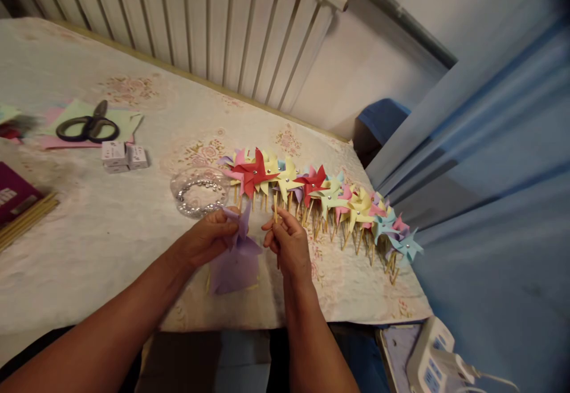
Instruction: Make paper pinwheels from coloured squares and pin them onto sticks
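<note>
My left hand [212, 234] is closed on a purple paper pinwheel [243, 240], pinching it near its middle. In my right hand [291, 241] a thin wooden stick [275, 210] stands upright between thumb and fingers, a little apart from the pinwheel. Below both hands, purple paper sheets [234, 273] lie on the table. Just beyond my left hand is a clear round dish [174, 202] with a ring of small silvery pins [196, 208] in it. A long row of finished pinwheels on sticks [358, 210] runs along the table beyond and right of my right hand.
Black-handled scissors [89, 126] rest on coloured paper [71, 111] at the left, beside small white boxes [124, 157]. Bundled sticks [31, 221] and a purple box [15, 191] lie at the left edge. A power strip [431, 354] sits lower right, near a blue curtain [503, 161].
</note>
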`<state>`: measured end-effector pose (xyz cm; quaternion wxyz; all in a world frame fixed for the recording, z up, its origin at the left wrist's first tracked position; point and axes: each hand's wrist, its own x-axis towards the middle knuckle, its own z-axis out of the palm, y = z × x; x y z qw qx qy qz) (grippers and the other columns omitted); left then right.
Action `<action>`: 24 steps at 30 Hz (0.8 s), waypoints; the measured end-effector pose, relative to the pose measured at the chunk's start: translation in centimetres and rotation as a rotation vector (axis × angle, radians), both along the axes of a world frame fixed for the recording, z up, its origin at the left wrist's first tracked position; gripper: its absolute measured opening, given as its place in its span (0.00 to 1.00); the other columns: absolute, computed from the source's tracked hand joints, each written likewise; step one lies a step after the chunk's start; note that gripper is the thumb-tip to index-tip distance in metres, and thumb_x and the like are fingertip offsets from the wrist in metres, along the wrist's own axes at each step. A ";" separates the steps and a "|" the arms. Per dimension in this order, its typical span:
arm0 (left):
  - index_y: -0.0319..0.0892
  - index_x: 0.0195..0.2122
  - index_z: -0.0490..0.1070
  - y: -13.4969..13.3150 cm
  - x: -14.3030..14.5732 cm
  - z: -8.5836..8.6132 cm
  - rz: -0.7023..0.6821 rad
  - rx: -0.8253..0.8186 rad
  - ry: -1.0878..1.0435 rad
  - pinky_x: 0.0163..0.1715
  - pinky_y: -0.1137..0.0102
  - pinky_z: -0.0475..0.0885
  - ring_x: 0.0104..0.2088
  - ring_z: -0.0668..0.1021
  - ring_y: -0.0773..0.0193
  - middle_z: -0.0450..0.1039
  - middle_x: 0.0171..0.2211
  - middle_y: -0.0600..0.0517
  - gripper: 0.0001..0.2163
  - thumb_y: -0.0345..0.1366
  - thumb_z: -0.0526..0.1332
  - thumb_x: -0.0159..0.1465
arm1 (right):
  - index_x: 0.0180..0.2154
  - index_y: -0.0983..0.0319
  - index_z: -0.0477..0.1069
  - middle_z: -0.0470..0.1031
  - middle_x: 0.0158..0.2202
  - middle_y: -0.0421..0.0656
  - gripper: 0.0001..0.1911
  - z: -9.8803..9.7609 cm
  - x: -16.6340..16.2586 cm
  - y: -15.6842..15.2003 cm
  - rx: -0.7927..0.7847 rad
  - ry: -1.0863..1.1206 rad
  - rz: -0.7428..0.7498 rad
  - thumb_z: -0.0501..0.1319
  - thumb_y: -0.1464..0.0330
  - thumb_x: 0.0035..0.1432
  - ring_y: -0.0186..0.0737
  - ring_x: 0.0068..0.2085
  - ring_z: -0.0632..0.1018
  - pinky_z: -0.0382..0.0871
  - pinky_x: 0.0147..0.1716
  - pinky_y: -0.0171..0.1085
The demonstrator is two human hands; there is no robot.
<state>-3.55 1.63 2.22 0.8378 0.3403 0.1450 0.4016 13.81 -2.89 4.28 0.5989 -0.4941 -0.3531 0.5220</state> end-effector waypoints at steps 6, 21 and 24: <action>0.36 0.27 0.74 0.0 0.2 -0.1 0.008 -0.014 0.013 0.26 0.77 0.70 0.25 0.74 0.69 0.72 0.22 0.52 0.11 0.35 0.74 0.52 | 0.51 0.62 0.72 0.77 0.25 0.36 0.22 -0.1 0.4 -0.1 -0.014 -0.020 -0.005 0.63 0.63 0.53 0.27 0.15 0.68 0.48 0.13 0.27; 0.36 0.28 0.75 0.1 0.5 -0.2 0.003 -0.024 -0.015 0.27 0.77 0.71 0.25 0.76 0.68 0.74 0.23 0.51 0.10 0.34 0.74 0.53 | 0.41 0.61 0.75 0.76 0.25 0.37 0.16 -0.9 0.3 0.3 0.011 0.001 -0.065 0.66 0.65 0.49 0.26 0.17 0.67 0.53 0.15 0.28; 0.36 0.28 0.75 0.0 0.7 -0.3 0.017 -0.026 -0.021 0.27 0.76 0.72 0.25 0.76 0.69 0.74 0.23 0.51 0.09 0.33 0.74 0.54 | 0.40 0.62 0.76 0.76 0.25 0.37 0.15 -0.7 0.1 0.2 -0.013 -0.020 -0.049 0.65 0.63 0.50 0.26 0.16 0.65 0.51 0.15 0.28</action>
